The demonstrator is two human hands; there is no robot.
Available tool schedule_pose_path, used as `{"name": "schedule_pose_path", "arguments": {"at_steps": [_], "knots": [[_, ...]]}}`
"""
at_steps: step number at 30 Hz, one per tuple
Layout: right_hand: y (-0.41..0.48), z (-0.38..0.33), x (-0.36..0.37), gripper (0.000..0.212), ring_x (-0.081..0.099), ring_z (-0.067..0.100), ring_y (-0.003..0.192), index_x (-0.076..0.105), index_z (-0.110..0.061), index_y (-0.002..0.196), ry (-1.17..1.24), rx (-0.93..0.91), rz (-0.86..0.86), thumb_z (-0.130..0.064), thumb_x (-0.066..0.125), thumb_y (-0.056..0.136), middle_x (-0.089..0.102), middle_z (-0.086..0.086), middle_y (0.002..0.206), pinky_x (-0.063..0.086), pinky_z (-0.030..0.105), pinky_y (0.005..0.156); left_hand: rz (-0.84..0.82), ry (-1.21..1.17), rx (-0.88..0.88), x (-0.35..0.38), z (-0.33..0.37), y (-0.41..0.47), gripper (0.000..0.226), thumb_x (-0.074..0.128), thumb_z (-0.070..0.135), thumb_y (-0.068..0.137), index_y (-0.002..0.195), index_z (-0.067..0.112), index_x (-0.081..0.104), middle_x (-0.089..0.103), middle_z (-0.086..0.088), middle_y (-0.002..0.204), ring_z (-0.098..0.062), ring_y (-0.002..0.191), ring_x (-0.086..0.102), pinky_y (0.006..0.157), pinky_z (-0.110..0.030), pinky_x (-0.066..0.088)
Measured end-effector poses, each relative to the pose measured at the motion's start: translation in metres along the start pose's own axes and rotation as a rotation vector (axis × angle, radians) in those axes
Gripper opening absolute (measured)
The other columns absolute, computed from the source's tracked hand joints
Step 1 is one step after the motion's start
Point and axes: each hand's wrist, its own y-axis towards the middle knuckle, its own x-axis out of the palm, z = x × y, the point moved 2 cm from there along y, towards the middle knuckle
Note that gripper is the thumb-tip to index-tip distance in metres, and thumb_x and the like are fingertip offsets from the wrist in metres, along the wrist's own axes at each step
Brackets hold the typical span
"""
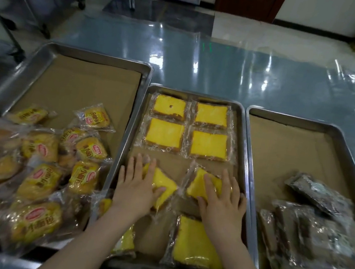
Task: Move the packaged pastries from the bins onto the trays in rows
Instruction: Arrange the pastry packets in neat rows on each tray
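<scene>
Beside a tiled floor [239,26], on a glossy blue table [224,69], straight fingers [138,165] press cake packets [166,188].

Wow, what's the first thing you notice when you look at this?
The bright yellow cake squares jump out: four lie in a neat block at the far end of the middle tray. Nearer, the left hand and right hand each press flat on a crooked wrapped cake. Yellow-labelled buns pile up in the left tray, dark packets in the right tray.
</scene>
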Motion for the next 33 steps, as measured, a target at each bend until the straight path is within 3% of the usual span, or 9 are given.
{"name": "schedule_pose_path", "arguments": {"at_steps": [3,10,13,15,18,21,24,29,33], "knots": [[0.005,0.002,-0.004,0.051,0.019,0.028,0.142,0.037,-0.034,0.142,0.057,-0.059,-0.032,-0.031,0.052,0.094,0.019,0.003,0.158,0.025,0.051,0.104,0.025,-0.097,-0.161,-0.004,0.01,0.004,0.078,0.012,0.062,0.091,0.147,0.014,-0.016,-0.02,-0.023,0.152,-0.034,0.141,-0.017,0.113,-0.043,-0.009],[0.028,0.008,-0.009,0.068,-0.009,0.017,0.146,0.042,-0.033,0.135,0.115,-0.179,-0.082,0.009,0.047,0.082,0.013,-0.006,0.158,-0.014,0.05,0.113,0.074,-0.203,-0.269,-0.007,0.025,0.013,0.076,0.019,0.05,0.097,0.146,0.001,-0.014,-0.023,-0.022,0.151,-0.033,0.14,-0.022,0.113,-0.045,-0.012],[0.024,0.006,-0.008,0.056,-0.015,0.014,0.143,0.038,-0.029,0.14,0.154,-0.18,-0.05,-0.011,0.05,0.088,0.009,-0.004,0.159,-0.011,0.049,0.115,0.165,-0.309,-0.271,-0.016,0.023,0.015,0.069,0.031,0.032,0.099,0.147,0.002,-0.009,-0.023,-0.016,0.153,-0.027,0.141,-0.021,0.113,-0.041,-0.012],[0.02,0.004,-0.003,0.059,-0.018,0.015,0.142,0.026,-0.032,0.147,0.12,-0.235,-0.033,-0.031,0.048,0.092,0.003,-0.005,0.159,-0.012,0.05,0.115,0.26,-0.354,-0.135,-0.022,0.02,0.015,0.07,0.04,0.022,0.097,0.149,0.009,-0.005,-0.018,-0.01,0.155,-0.02,0.141,-0.02,0.112,-0.036,-0.012],[0.021,0.002,0.007,0.066,-0.025,0.02,0.142,0.007,-0.039,0.15,0.013,-0.272,-0.068,-0.05,0.038,0.093,-0.011,-0.007,0.158,-0.02,0.053,0.11,0.149,-0.27,0.103,-0.017,0.015,0.006,0.071,0.043,0.034,0.095,0.149,0.027,-0.003,-0.019,-0.003,0.155,-0.016,0.136,-0.025,0.11,-0.037,-0.012],[0.026,0.001,0.016,0.068,-0.03,0.024,0.14,-0.001,-0.04,0.15,-0.025,-0.258,-0.091,-0.055,0.032,0.092,-0.018,-0.006,0.157,-0.028,0.053,0.104,-0.041,-0.024,0.126,0.005,0.015,-0.004,0.073,0.022,0.062,0.091,0.138,0.039,-0.028,-0.04,-0.005,0.145,-0.028,0.13,-0.039,0.105,-0.044,-0.022],[0.032,-0.001,0.018,0.07,-0.032,0.025,0.139,-0.003,-0.04,0.149,-0.021,-0.233,-0.088,-0.058,0.031,0.091,-0.022,-0.005,0.156,-0.031,0.052,0.101,-0.029,0.017,0.085,0.015,0.02,-0.001,0.072,0.01,0.067,0.087,0.127,0.04,-0.043,-0.048,-0.007,0.139,-0.031,0.126,-0.045,0.101,-0.046,-0.027],[0.035,-0.005,0.018,0.069,-0.028,0.027,0.14,-0.005,-0.038,0.149,-0.037,-0.201,-0.058,-0.058,0.029,0.093,-0.021,-0.002,0.156,-0.028,0.055,0.103,-0.015,-0.068,0.021,0.013,0.037,0.017,0.073,0.012,0.066,0.089,0.139,0.034,-0.031,-0.045,-0.009,0.141,-0.031,0.125,-0.044,0.099,-0.047,-0.029],[0.036,-0.004,0.012,0.072,-0.029,0.024,0.14,-0.002,-0.036,0.15,0.049,-0.233,-0.083,-0.053,0.039,0.094,-0.019,-0.004,0.156,-0.029,0.051,0.102,-0.072,-0.291,0.022,0.001,0.045,0.023,0.075,0.03,0.057,0.093,0.145,0.034,-0.02,-0.041,-0.006,0.144,-0.027,0.126,-0.043,0.097,-0.045,-0.029]]}}
